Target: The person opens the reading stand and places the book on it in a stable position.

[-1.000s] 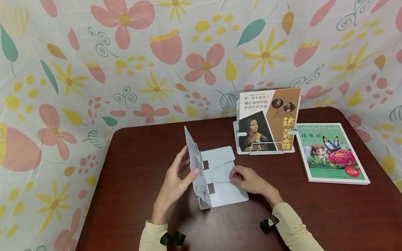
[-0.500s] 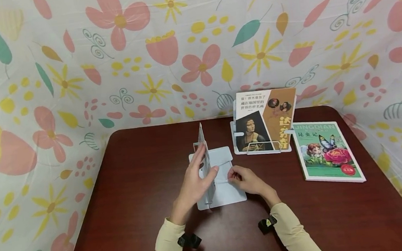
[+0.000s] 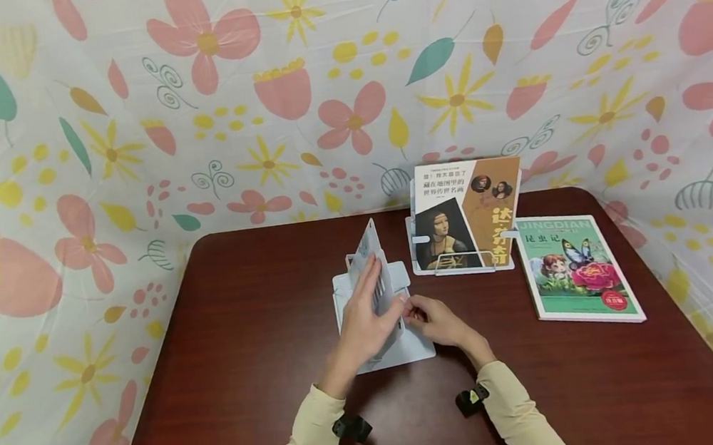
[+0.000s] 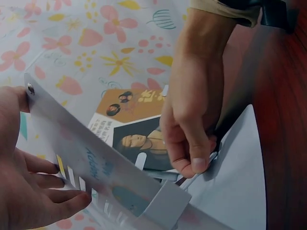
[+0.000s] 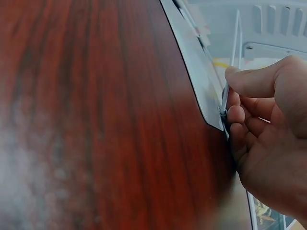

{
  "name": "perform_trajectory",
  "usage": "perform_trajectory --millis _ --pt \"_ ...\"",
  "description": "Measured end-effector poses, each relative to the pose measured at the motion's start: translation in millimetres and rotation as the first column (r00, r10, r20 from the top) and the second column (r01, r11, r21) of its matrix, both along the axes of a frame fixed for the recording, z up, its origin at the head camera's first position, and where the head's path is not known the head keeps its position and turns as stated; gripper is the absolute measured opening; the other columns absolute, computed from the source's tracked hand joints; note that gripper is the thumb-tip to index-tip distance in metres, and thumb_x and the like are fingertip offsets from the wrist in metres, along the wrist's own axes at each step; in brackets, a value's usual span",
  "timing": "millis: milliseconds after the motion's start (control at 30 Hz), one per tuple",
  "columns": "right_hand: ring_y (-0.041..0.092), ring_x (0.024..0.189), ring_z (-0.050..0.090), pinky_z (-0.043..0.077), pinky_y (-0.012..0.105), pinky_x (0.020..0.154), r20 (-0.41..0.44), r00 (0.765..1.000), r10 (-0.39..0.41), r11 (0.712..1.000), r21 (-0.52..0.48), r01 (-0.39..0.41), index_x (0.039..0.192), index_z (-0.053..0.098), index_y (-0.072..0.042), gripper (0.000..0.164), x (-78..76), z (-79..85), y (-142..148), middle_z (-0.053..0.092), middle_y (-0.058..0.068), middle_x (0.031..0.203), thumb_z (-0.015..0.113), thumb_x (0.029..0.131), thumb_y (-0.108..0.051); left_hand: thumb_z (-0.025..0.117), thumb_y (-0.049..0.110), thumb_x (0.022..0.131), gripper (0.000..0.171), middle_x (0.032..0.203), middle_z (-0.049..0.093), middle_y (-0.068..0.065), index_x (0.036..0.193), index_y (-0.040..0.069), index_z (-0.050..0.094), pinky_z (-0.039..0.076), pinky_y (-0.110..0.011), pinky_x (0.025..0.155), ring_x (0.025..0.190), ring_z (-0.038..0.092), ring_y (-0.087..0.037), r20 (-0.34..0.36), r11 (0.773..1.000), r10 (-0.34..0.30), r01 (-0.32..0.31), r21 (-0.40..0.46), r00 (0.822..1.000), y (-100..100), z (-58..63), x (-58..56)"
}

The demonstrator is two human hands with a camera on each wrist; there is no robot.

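Note:
A pale metal book stand stands on the table, its base plate (image 3: 415, 349) flat and its slotted panel (image 3: 367, 241) raised and leaning right. My left hand (image 3: 363, 326) lies along the panel with long, extended fingers. In the left wrist view, those fingers (image 4: 72, 203) touch the panel beside its slots. Low over the base, my right hand (image 3: 440, 323) pinches a thin metal wire support (image 5: 236, 40) between thumb and fingers. In the left wrist view, the right hand's fingertips (image 4: 199, 164) are close over the base plate.
Behind on the right, a second stand (image 3: 417, 267) holds a book with a portrait cover (image 3: 441, 229). A green picture book (image 3: 583, 265) lies flat beside it. The brown table (image 3: 254, 297) meets a flower-patterned cloth backdrop (image 3: 226, 142).
The panel has swung from leaning left, through edge-on, to leaning right, with my left hand moving right along with it. My right hand keeps its pinch near the same spot.

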State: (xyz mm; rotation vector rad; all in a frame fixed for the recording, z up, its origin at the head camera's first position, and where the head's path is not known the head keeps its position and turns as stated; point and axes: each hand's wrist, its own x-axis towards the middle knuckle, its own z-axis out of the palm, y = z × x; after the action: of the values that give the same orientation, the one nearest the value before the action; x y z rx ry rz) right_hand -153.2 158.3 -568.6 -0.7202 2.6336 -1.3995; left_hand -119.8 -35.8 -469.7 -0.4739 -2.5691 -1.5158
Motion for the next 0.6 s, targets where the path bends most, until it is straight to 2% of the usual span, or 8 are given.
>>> perform_trajectory --millis 233,600 --pt "0.007 0.068 0.045 0.037 0.021 0.061 -0.008 1.000 0.012 1.000 0.015 -0.012 0.087 0.058 -0.006 0.011 0.4 1.1 0.2 0.051 0.000 0.075 0.064 0.094 0.001 0.060 0.041 0.094 0.075 0.168 0.027 0.003 0.158 0.010 0.036 0.037 -0.052 0.117 0.152 0.031 -0.024 -0.003 1.000 0.024 -0.024 -0.005 1.000 6.1 -0.6 2.6" --pt "0.006 0.068 0.046 0.039 0.022 0.063 0.034 0.999 0.005 1.000 -0.016 -0.005 0.093 0.059 -0.008 0.012 -0.4 -1.0 4.2 0.050 -0.001 0.076 0.058 0.094 0.004 0.057 0.047 0.097 0.076 0.169 0.021 0.004 0.160 0.013 0.031 0.038 -0.051 0.117 0.153 0.026 -0.022 0.023 0.999 -0.019 0.020 -0.039 1.000 10.9 -3.4 -0.9"
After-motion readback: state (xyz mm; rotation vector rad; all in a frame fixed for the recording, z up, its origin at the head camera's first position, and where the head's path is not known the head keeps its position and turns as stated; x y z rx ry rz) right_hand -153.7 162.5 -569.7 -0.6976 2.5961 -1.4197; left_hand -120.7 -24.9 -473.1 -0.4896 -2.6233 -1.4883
